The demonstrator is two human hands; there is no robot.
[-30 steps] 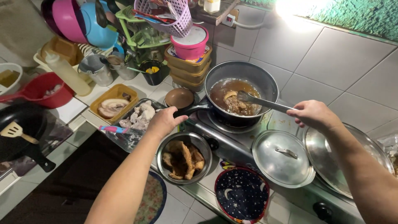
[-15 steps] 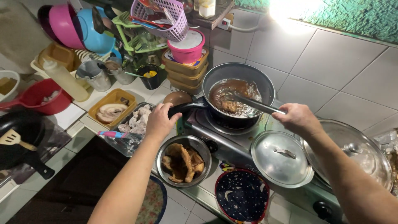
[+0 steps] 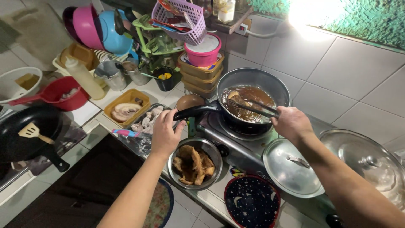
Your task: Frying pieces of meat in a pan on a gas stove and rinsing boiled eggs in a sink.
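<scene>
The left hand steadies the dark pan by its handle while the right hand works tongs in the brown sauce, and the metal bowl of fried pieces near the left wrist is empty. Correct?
Not quite. In the head view the metal bowl holds browned fried pieces; it is not empty. The rest stands: the left hand grips the handle of the dark pan, and the right hand works the tongs in the brown sauce.

Metal bowl (image 3: 195, 164) and lid (image 3: 291, 168) crowding the pan's (image 3: 253, 99) near side

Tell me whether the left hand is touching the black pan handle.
Touching. The head view shows the left hand wrapped around the end of the pan handle, fingers curled over it, with no gap visible.
</scene>
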